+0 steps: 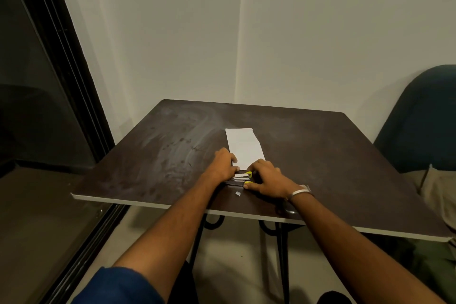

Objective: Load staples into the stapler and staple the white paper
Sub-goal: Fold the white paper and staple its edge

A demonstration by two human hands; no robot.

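Two hands working one opened yellow-tipped metal stapler point(240, 178) at table's point(148, 155) six o'clock: left hand point(223, 164) and right hand point(265, 176) pinching it. One folded white paper point(244, 147) lying at twelve o'clock, touching. One small staple strip point(237, 193) lying at six o'clock.

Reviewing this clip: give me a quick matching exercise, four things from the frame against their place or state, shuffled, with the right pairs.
Things:
1. white paper
2. stapler
3. small staple piece
4. bracelet

Places or states:
A. on the right wrist
B. lying loose on the table, just nearer the camera than the hands
C. flat on the table, beyond the hands
D. opened, between the left hand and right hand

Pairs: 1-C, 2-D, 3-B, 4-A
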